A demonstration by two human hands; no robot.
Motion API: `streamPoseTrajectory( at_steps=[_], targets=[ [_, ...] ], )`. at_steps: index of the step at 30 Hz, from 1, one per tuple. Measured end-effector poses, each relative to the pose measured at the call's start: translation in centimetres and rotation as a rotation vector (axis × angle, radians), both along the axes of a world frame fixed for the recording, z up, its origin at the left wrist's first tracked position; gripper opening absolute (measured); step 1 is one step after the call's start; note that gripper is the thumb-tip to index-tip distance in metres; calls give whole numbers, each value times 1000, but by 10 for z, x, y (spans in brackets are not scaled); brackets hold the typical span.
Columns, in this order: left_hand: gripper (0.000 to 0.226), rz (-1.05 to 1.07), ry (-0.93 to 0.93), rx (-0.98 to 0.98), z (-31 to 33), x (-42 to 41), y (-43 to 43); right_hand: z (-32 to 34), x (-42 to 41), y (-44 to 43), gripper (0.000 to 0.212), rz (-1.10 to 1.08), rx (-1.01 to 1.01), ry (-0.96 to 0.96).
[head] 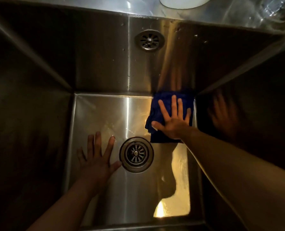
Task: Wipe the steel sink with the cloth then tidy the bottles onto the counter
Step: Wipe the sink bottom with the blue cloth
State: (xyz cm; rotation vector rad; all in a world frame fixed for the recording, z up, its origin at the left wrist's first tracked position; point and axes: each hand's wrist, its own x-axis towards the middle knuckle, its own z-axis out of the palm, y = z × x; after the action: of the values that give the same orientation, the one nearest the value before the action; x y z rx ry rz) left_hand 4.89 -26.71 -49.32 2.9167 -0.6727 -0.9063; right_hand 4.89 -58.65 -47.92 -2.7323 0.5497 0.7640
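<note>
We press our right hand (172,121) flat, fingers spread wide, on the blue cloth (169,104) at the far right corner of the steel sink (105,114) floor (the cloth's far edge meets the back wall). Our left hand (97,157) lies open and empty on the floor, thumb touching the rim of the drain (136,154).

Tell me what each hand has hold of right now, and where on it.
Nothing is gripped. The right hand presses flat, fingers spread, on the middle of the blue cloth at the sink's far right corner. The left hand lies bare beside the drain.
</note>
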Motion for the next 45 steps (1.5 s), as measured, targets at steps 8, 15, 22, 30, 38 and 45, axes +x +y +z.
streamPoseTrajectory(
  at_steps=[8, 15, 22, 30, 38, 45],
  targets=[
    [87, 5, 56, -10, 2, 3, -2, 6, -9, 6, 79, 24, -11, -11],
    [88, 15, 83, -21, 6, 7, -6, 20, -95, 57, 90, 80, 10, 132],
    [85, 14, 99, -18, 15, 7, -6, 42, -205, 122, 95, 185, 123, 473],
    [69, -174, -162, -255, 69, -23, -60, 89, -174, 132, 76, 166, 183, 532],
    [55, -505, 92, -212, 87, -103, -125, 95, -114, 48, 67, -141, -49, -69],
    [96, -722, 143, -96, 68, -138, -130, 46, -102, 30, 98, -90, 178, 164]
  ],
)
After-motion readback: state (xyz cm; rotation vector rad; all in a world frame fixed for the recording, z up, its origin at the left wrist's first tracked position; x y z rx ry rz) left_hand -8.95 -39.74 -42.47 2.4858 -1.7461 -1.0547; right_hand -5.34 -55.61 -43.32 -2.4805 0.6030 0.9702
